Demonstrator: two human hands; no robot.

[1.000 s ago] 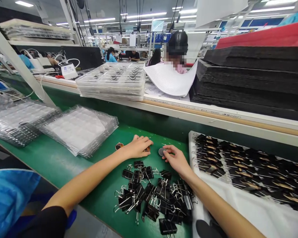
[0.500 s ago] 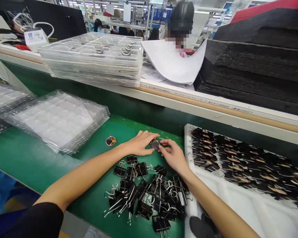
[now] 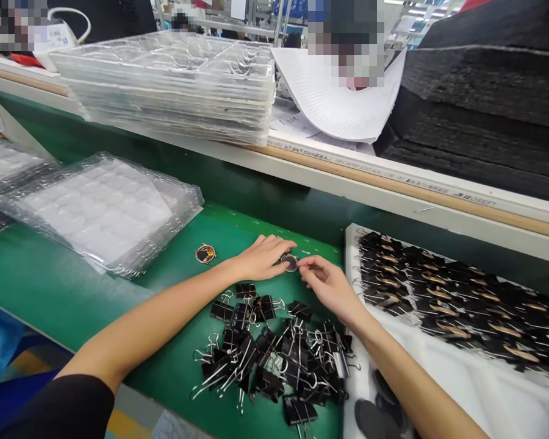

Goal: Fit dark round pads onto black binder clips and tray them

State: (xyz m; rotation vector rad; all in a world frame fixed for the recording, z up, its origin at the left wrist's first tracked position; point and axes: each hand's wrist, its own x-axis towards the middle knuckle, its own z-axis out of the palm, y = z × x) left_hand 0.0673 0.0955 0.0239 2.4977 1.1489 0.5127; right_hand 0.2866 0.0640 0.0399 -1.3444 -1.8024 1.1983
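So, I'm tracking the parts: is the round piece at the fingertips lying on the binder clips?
No, the round piece is between the left hand and right hand, beyond the binder clips.

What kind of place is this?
It's probably a factory workshop: there's a small round watch-like piece on the green workbench, a heap of black binder clips and a tall stack of clear trays.

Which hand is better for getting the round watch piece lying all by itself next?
Probably the left hand: the lone watch piece lies nearer to it. The right hand is farther off, beyond the other round piece, and would have to reach past the left.
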